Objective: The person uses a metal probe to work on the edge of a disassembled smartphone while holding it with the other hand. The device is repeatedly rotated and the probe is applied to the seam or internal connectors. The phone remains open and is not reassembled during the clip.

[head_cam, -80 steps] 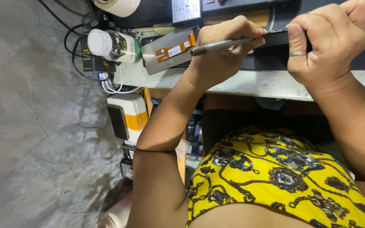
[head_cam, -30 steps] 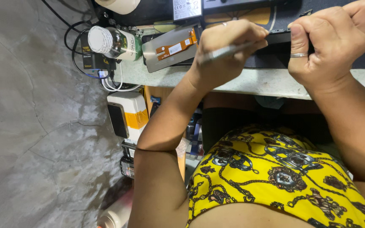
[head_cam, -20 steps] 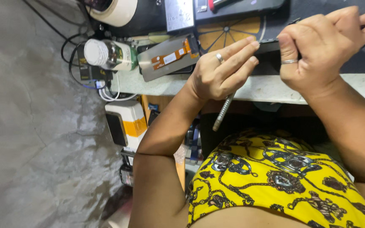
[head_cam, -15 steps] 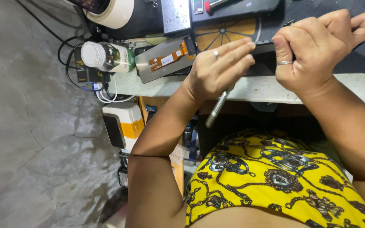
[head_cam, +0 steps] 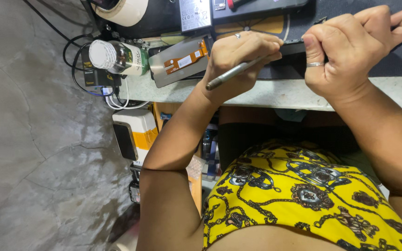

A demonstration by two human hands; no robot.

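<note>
My left hand (head_cam: 238,53) is closed around a slim silver metal tool (head_cam: 229,75), held like a pen. Its tip is hidden under my fingers, at the edge of a dark flat phone-like device (head_cam: 294,46). My right hand (head_cam: 345,51), with a ring on one finger, is fisted around that device's right side and holds it on the dark work mat (head_cam: 266,25). The two hands sit close together over the bench's front edge (head_cam: 266,95).
A phone screen part with an orange flex cable (head_cam: 177,62) lies left of my hands. Beyond it are a white-capped bottle on its side (head_cam: 117,56), a tape roll (head_cam: 122,7) and black cables (head_cam: 77,60). A white and orange device (head_cam: 133,132) sits below the bench.
Half a second ago the tool hung down below the bench edge from my left hand. Now its handle is raised and its tip end is at the device. My right hand keeps its grip.
</note>
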